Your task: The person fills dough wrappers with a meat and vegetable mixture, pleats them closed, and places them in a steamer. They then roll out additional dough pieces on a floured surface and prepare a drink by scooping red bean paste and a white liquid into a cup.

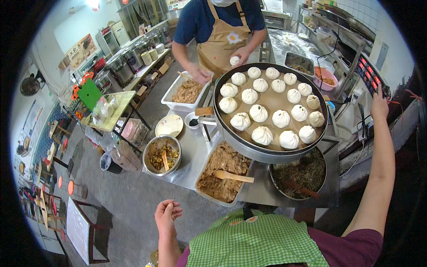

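My right hand (379,103) is raised at the far right, its index finger extended onto a wall-mounted control panel (368,75) with red lit digits. Nothing is held in it. Low in front of my green checked apron hangs my left hand (167,213), fingers loosely curled and apart, with nothing visible in them. A large round steamer tray (267,100) on a metal frame carries several pleated white buns (281,118). Below it on the steel table are a tub of meat filling (220,187) with a wooden spatula (233,176) and a pot of dark green filling (297,173).
Across the table a masked co-worker in a tan apron (213,43) holds a bun (235,60) beside a white tub (186,106). A steel bowl (146,157), a plate (169,125) and a small cup (187,117) stand left. A power strip (362,131) and cables hang right.
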Demonstrator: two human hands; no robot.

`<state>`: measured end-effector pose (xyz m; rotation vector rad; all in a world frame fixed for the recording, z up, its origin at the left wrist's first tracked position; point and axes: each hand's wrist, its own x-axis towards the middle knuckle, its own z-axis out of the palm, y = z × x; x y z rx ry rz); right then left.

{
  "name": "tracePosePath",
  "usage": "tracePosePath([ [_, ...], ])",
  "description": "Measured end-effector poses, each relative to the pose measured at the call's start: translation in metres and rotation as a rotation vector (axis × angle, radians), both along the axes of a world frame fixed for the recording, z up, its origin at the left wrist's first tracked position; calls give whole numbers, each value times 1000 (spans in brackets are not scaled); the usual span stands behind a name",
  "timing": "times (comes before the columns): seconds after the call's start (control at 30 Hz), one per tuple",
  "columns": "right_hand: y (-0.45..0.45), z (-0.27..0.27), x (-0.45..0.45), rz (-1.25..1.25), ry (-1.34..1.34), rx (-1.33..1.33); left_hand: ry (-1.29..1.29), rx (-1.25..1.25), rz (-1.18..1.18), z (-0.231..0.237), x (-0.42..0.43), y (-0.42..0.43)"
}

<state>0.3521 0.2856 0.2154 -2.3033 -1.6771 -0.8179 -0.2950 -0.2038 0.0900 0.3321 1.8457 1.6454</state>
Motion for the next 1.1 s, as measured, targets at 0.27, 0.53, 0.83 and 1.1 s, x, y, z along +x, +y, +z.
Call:
tracePosePath([
  [0.27, -8, 3, -10, -15, 5, -22, 9, -25, -23, 4, 1, 11],
  [0.53, -7, -2, -7, 14, -22, 34, -6, -51, -41, 6, 3, 19],
  [0.83, -9, -5, -6, 29, 2, 25, -5, -48, -70, 5, 3, 27],
  [1.1, -12, -3, -9, 13, -18, 30, 7, -41, -90, -2, -3, 36],
])
